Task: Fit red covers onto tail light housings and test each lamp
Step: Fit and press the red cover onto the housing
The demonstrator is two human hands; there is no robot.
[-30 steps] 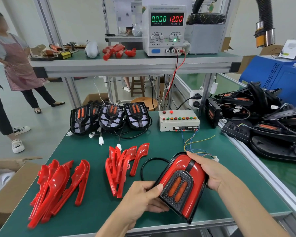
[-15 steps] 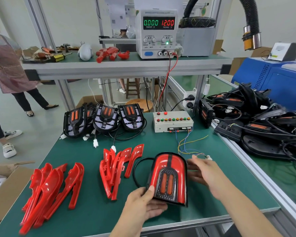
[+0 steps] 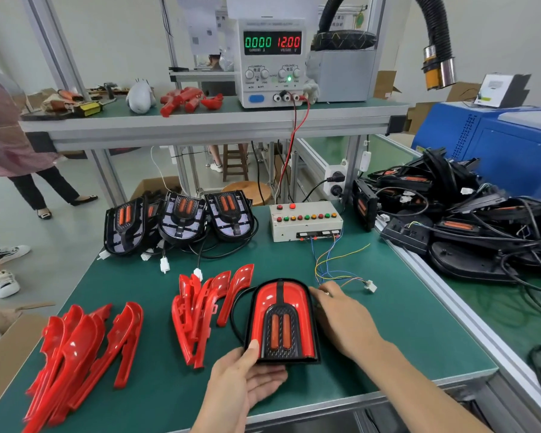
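Assembled tail light (image 3: pixel 282 320) sits near the front edge of the green table (image 3: pixel 403 326), both red covers on, black centre strip and 2 orange lamp bars facing up. Left hand (image 3: pixel 247 375) holds its near edge: thumb on top of the lower-left corner, fingers under the bottom. Right hand (image 3: pixel 345 320) lies against the light's right side, fingers reaching round toward the back; can't tell if they actually grip anything there. Hands are apart, 1 on each side of the light.

Loose red covers in 2 piles: a bigger one at the left (image 3: pixel 82 354), a smaller one (image 3: pixel 200 310) just left of the light. 3 uncovered housings (image 3: pixel 181 218) lean together at the back of the table, white plugs lying in front of them. Test box (image 3: pixel 305 220) with coloured buttons is behind the light; its thin wires run to a white connector (image 3: pixel 370 286) lying loose on the mat, just past the right hand. Power supply (image 3: pixel 270 62) on the upper shelf reads 0.000 and 12.00. Heap of black housings and cables (image 3: pixel 469 220) on the bench to the right.
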